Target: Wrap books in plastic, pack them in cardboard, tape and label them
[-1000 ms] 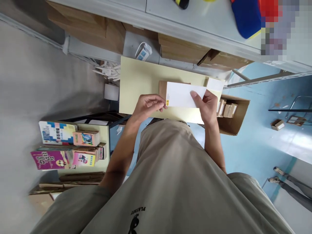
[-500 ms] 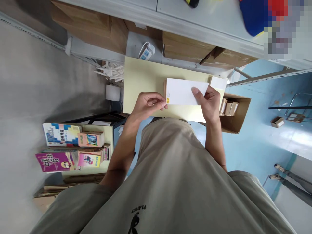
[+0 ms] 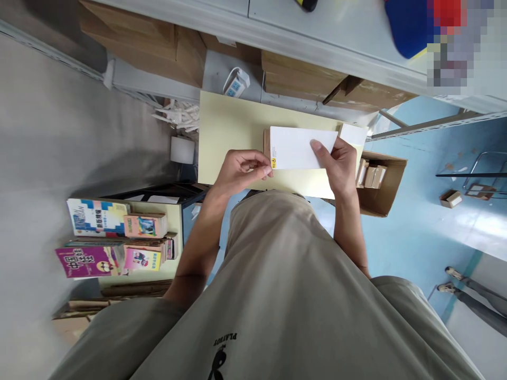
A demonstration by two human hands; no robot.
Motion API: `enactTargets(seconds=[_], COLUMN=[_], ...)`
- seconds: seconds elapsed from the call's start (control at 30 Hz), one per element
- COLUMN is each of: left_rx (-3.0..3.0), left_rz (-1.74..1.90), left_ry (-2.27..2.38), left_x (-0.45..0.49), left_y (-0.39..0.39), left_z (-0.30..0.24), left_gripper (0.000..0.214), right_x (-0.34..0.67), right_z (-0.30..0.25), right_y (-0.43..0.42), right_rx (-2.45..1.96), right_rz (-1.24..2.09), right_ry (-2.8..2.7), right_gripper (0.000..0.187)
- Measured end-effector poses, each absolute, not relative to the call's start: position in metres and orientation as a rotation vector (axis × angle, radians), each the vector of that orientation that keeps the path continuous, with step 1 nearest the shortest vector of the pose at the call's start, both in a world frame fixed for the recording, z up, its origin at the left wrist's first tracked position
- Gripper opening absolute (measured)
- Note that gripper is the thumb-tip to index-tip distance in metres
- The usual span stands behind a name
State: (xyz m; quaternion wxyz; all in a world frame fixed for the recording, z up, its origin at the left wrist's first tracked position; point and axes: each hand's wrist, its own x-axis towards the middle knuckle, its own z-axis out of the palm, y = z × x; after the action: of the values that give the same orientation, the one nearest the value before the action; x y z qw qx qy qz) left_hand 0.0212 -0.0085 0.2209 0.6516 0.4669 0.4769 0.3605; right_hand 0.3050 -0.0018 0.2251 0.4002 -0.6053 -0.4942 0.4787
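Note:
A blank white label sheet, with a small yellow logo and fine print at its left end, is held level above the pale yellow table. My right hand grips its right end, thumb on top and fingers below. At the lower left corner of the sheet, my left hand is closed in a pinch, thumb against the fingertips. A brown cardboard piece shows from under the sheet's left edge; most of it is hidden. A white stack lies at the table's right end.
An open carton with small boxes stands right of the table. Behind are a power strip and large cardboard boxes under a grey shelf. Books sit at lower left. Another person's legs show at far right.
Slightly more of the brown cardboard shows at the sheet's left edge. Both hands keep nearly the same hold, and the view has shifted a little.

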Motion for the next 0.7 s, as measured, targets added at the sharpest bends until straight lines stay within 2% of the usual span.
enactTargets(seconds=[0.17,0.23,0.4,0.7], left_rx=[1.168,1.224,1.314,1.319], left_rz=[0.836,0.813,0.743,0.681], left_ry=[1.109,1.153,1.181,1.195], left_x=[0.032,0.036,0.042,0.037], left_y=[-0.008,-0.009,-0.022,-0.045], left_z=[0.212,0.206,0.193,0.185], left_gripper=[0.033,0.031,0.019,0.015], right_x=[0.302,0.295,0.273,0.258], right_z=[0.194,0.189,0.199,0.19], right_y=[0.0,-0.007,-0.037,-0.048], right_rx=[-1.676,-1.665,-1.429,-1.459], right_rz=[1.105,1.087,1.407,1.524], right_ry=[-1.372,-1.463,-1.489,-1.464], right_gripper=[0.06,0.054,0.042,0.031])
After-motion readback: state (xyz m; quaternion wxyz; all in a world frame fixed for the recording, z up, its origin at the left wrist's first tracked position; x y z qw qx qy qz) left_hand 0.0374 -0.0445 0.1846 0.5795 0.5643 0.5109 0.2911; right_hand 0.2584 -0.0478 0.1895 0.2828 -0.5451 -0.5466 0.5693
